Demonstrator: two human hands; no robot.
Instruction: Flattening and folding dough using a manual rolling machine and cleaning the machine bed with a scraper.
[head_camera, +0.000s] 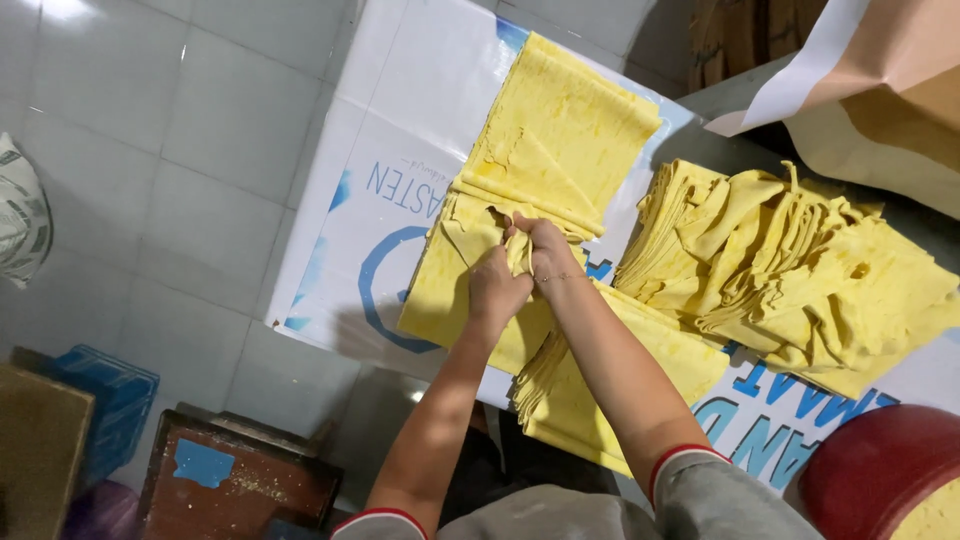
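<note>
A long stack of thin yellow sheets (560, 130) lies on a white and blue printed cover (400, 130) spread over the table. My left hand (495, 288) and my right hand (542, 248) meet at the middle of the stack, both gripping a bunched fold of a yellow sheet (518, 252) pulled up from it. The fingers of both hands are closed around the fold. The near end of the stack (560, 400) hangs over the table's front edge under my forearms.
A crumpled heap of yellow sheets (790, 270) lies to the right. Brown paper (880, 90) sits at the back right, a red round object (880, 470) at the lower right. On the tiled floor to the left stand a brown stool (240, 480) and a blue crate (115, 395).
</note>
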